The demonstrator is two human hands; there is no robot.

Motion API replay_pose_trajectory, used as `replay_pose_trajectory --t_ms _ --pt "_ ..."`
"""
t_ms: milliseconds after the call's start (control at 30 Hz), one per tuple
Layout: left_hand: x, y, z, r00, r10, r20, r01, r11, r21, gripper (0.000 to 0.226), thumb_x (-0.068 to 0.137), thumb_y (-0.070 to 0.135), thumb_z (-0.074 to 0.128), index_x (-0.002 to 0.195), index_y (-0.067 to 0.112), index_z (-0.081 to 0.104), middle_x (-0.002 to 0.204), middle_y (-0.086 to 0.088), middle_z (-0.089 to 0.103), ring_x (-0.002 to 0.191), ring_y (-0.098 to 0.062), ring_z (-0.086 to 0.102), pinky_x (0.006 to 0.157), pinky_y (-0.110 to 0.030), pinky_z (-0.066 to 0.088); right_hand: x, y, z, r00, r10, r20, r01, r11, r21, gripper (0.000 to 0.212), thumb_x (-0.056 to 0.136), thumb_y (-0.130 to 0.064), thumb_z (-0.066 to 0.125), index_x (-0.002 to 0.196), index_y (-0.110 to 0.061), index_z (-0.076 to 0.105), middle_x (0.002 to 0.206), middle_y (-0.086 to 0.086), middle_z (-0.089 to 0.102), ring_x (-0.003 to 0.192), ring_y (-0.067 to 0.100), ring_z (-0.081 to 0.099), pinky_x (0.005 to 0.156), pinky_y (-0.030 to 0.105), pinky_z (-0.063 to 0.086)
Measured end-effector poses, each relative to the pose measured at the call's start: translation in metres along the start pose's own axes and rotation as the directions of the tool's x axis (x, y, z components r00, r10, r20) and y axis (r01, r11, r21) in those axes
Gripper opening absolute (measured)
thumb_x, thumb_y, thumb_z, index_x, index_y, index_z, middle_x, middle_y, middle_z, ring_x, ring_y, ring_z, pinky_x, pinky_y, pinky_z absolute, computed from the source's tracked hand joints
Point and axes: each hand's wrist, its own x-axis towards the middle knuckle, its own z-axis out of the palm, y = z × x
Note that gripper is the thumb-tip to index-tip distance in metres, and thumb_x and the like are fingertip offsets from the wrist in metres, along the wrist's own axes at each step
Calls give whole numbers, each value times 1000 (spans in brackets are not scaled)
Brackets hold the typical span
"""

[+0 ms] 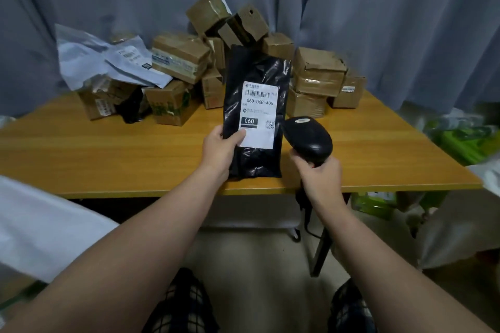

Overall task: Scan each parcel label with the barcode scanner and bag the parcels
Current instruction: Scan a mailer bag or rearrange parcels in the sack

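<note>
A black plastic parcel (pixel 255 73) stands upright over the front of the wooden table (pixel 108 154), its white label (pixel 259 113) with barcode facing me. My left hand (pixel 220 149) grips the parcel's lower left edge, thumb on the label's corner. To its right, my right hand (pixel 319 178) holds the handle of a black barcode scanner (pixel 307 136). The scanner's head sits beside the label's lower right, close to the parcel. Its cable hangs below the table edge.
Several taped cardboard boxes (pixel 318 76) are piled along the table's back, with white mailer bags (pixel 108 59) on the left. A white bag (pixel 40 224) lies at my lower left. Green packaging (pixel 465 140) sits off the right edge. Grey curtains hang behind.
</note>
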Motion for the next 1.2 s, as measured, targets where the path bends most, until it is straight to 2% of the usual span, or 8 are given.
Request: replay_pose_trajectory --t_ms 100,233,333,500,700,767,933,1200 --pt "-14 1 -11 998 39 -43 -42 997 -72 10 91 10 64 100 13 65 97 -3 72 89 -18 70 74 -28 58 -21 -15 11 988 -151 10 151 988 -20 16 80 -17 78 79 -24 65 68 -19 64 66 -14 59 63 10 45" --pt "-26 5 -20 995 55 -77 -63 993 -103 14 92 11 64 105 10 66 106 -8 72 99 -23 69 86 -36 57 -38 -27 26 991 -134 -13 135 990 31 32 83 -16 74 59 -18 53 42 -16 49 48 -2 46 52 16 36" --pt "-36 7 -23 996 50 -71 -59 991 -121 12 93 12 62 105 12 67 102 -5 72 98 -22 69 85 -35 57 -46 -28 30 995 -103 12 102 992 69 35 84 -18 73 57 -13 52 42 -12 46 48 5 44 52 22 37" --pt "-45 8 -24 996 37 -78 -48 989 -142 11 94 12 61 104 14 66 100 -4 72 98 -24 68 83 -36 57 -56 -33 30 993 -118 15 116 988 97 28 85 -15 71 60 -14 59 45 -13 52 53 6 52 54 18 41" --pt "-51 9 -21 996 22 -87 -35 989 -147 7 94 14 61 96 19 66 101 -6 72 99 -27 68 89 -46 55 -61 -37 28 989 -150 15 147 982 121 37 82 -22 70 66 9 57 58 25 53 57 23 50 56 28 40" --pt "-53 9 -20 996 17 -88 -30 989 -146 7 94 15 61 96 19 66 102 -6 72 99 -27 68 89 -47 55 -63 -38 27 989 -147 5 145 982 118 39 83 -21 70 65 10 56 60 29 53 57 23 50 56 27 39" --pt "-54 10 -20 995 10 -98 -24 989 -146 8 94 16 61 99 19 66 102 -6 72 98 -26 69 88 -47 56 -62 -38 26 990 -138 16 135 985 108 29 83 -21 71 62 -6 59 52 3 53 57 17 54 57 27 43" --pt "-82 24 -42 987 94 -133 -116 978 -171 11 94 14 61 103 14 68 105 -9 73 100 -26 69 90 -46 55 -67 -47 43 987 -151 62 141 978 153 42 75 -31 70 57 2 52 51 5 47 55 20 48 56 31 39"
